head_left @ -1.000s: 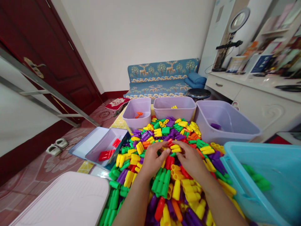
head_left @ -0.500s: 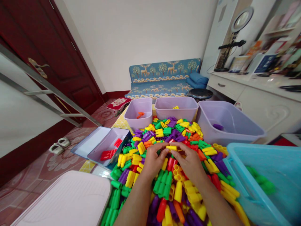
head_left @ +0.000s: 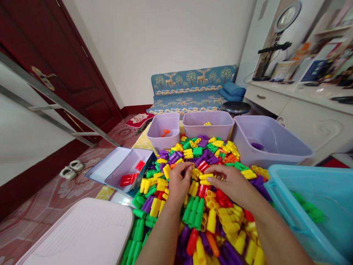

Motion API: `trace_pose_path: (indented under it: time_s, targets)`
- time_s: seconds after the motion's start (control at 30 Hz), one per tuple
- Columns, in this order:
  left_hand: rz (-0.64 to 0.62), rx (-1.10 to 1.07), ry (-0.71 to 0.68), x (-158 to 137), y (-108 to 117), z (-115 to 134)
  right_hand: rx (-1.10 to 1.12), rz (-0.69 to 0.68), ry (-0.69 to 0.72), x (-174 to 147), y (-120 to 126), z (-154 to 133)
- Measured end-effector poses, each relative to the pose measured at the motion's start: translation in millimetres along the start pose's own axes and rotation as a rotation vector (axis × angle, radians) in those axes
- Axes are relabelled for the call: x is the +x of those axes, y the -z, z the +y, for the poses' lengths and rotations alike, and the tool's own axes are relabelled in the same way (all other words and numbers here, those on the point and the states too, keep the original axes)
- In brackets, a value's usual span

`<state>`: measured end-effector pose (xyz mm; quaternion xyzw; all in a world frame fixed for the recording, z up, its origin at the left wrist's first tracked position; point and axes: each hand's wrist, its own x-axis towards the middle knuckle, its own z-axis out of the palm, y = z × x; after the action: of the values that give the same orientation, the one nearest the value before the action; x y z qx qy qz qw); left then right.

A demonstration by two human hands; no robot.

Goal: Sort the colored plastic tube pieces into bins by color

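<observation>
A large heap of bullet-shaped plastic building blocks [head_left: 194, 213] in yellow, green, red, purple and orange spreads out in front of me, many joined into rows. My right hand [head_left: 231, 181] pinches a yellow block piece [head_left: 206, 176] of joined tubes between thumb and fingers, just above the heap. To the left of it, my left hand [head_left: 179, 180] is closed, with thumb and fingertips together. Whether anything sits in that pinch is hidden by the fingers. A red block piece [head_left: 203, 166] lies just beyond both hands, and a green row [head_left: 193, 213] lies between my forearms.
Three lilac bins stand behind the heap: one with orange pieces [head_left: 163, 142], one with yellow [head_left: 208, 130], one with purple [head_left: 275, 156]. A blue tub [head_left: 278, 187] with green pieces is at right. At left are a box with red pieces [head_left: 118, 180] and a pink lid [head_left: 79, 232].
My hands were together on a yellow piece and have moved apart. My right hand has shifted right and slightly down, with a yellow piece in its fingers. The view has shifted slightly.
</observation>
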<state>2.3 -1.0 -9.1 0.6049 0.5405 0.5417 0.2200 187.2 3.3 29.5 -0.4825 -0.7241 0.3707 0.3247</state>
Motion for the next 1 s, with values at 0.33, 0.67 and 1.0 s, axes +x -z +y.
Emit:
trace_pose_path:
  time_s: [0.33, 0.67, 1.0]
  targets:
    - [-0.001, 0.026, 0.021, -0.1, -1.0, -3.0, 0.525, 0.581, 0.167, 32.9, 12.8, -32.2]
    - [-0.102, 0.111, -0.022, -1.6, -3.0, -7.0, -0.398, 0.182, 0.005, 16.2, -9.0, 22.8]
    - [-0.121, 0.053, -0.023, -1.6, -1.6, -0.2, -0.148, 0.389, 0.105, 14.0, -25.0, 21.3]
